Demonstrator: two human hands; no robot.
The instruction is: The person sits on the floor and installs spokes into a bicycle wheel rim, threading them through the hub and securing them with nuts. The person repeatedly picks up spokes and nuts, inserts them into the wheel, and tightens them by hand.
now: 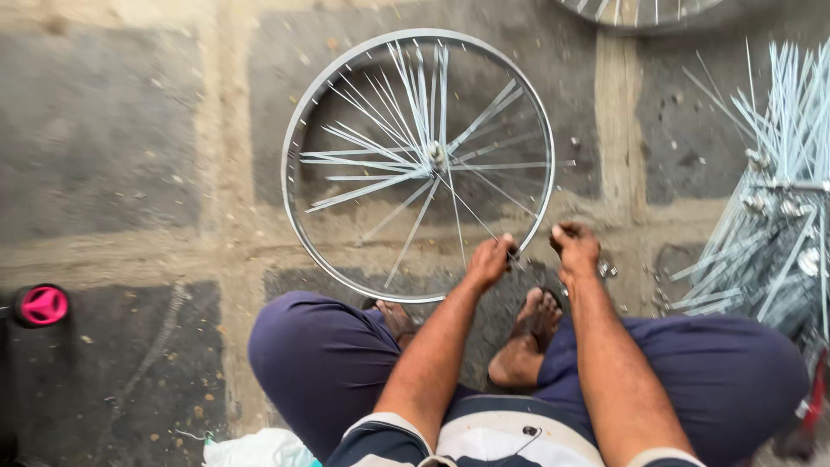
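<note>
A bare bicycle wheel (418, 164) lies flat on the floor (104, 147), a thin shiny metal rim with no tyre, its small hub near the middle. Thin silver spokes fan out from the hub unevenly: many are bunched toward the top and left, several hang loose and cross each other, and one pokes out past the rim on the right. The left hand (491, 259) is closed around the end of a spoke at the lower right of the rim. The right hand (575, 249), just beside it and outside the rim, has its fingers pinched together; what they hold is too small to tell. The person sits cross-legged, bare feet just below the rim. To the right lies a heap of loose spokes (774, 207); another rim (640, 10) shows at the top edge.
</note>
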